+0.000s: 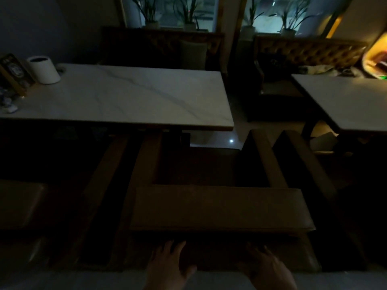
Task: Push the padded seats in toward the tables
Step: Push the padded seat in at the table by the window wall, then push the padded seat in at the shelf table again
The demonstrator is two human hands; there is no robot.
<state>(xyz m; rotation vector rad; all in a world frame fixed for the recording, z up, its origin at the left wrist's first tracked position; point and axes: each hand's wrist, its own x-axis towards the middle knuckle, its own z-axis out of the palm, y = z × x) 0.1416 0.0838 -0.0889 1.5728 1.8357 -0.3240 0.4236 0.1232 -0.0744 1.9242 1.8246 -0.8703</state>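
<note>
A brown padded armchair (219,206) stands in front of me, its backrest nearest and its arms reaching under the edge of a white marble table (129,97). My left hand (169,262) and my right hand (266,266) lie flat against the rear of the backrest, fingers spread, holding nothing. Another padded seat (18,204) stands at the left, beside the same table. A third seat's arm (310,164) shows at the right, near a second marble table (343,101).
A white cylindrical holder (45,70), a framed sign (14,74) and crumpled paper (8,105) sit on the table's far left. A tufted bench (310,51) and potted plants (188,15) line the window wall. Light floor (211,139) shows between the tables. The room is dim.
</note>
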